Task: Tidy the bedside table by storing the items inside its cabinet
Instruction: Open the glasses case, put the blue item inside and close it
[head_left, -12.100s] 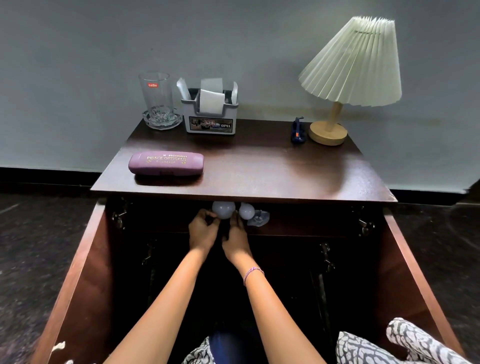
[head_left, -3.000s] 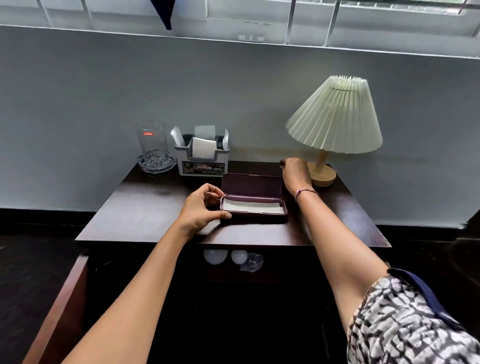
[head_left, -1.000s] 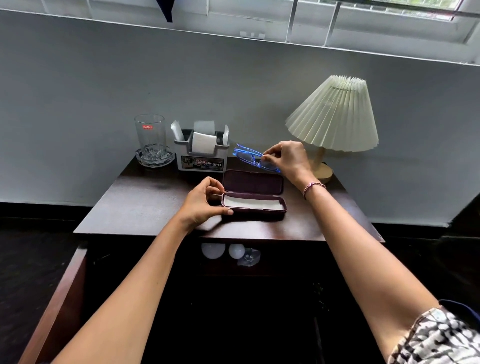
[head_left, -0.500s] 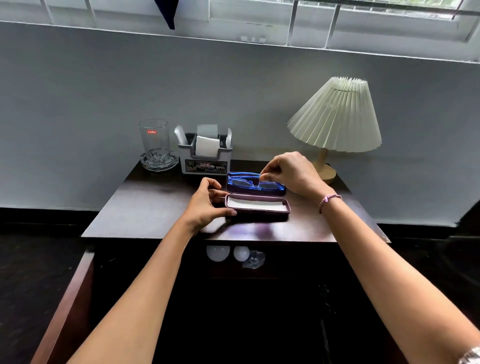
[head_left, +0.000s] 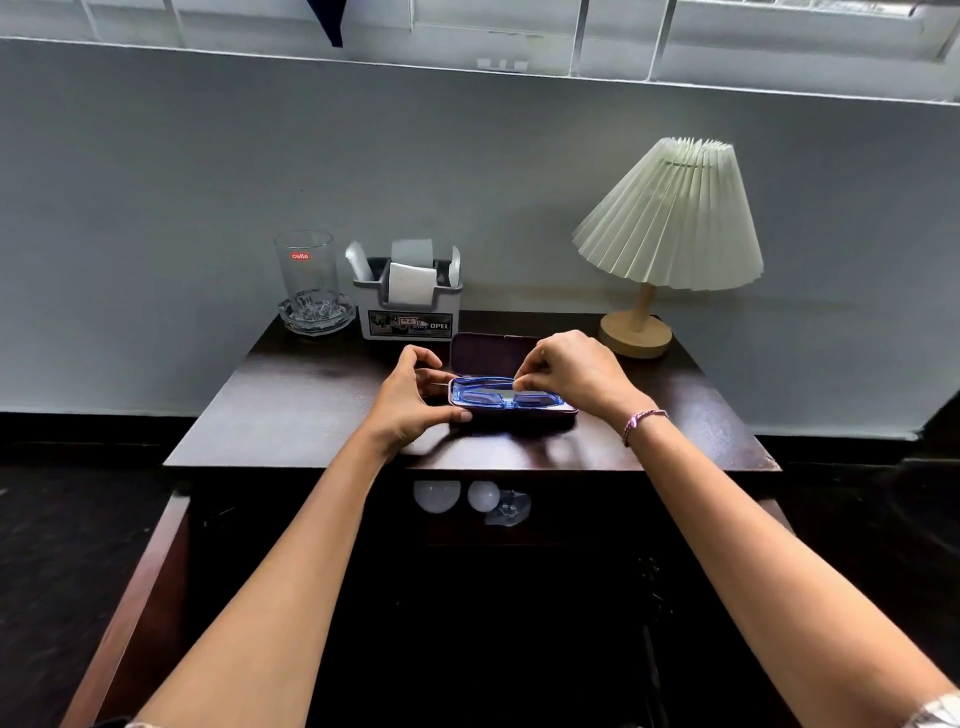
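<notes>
A purple glasses case (head_left: 488, 352) lies open on the dark wooden bedside table (head_left: 311, 405), its lid standing up at the back. Folded blue glasses (head_left: 498, 396) lie in the case's lower tray. My right hand (head_left: 576, 376) pinches the glasses' upper rim from above. My left hand (head_left: 410, 402) grips the case's left end, thumb along the front edge. Below the tabletop the cabinet (head_left: 156, 571) stands open and dark, with two white bulbs (head_left: 436, 496) and a clear wrapper (head_left: 509, 509) on its upper shelf.
At the back of the table stand a drinking glass (head_left: 306, 270) in a glass ashtray (head_left: 314, 317), a grey organiser box (head_left: 408, 306) with papers, and a pleated lamp (head_left: 670, 218) on a wooden base. The cabinet's left door (head_left: 130, 613) is swung outward.
My right hand has brought the blue glasses down from in front of the lid into the case's tray. My left hand has stayed on the case's left end.
</notes>
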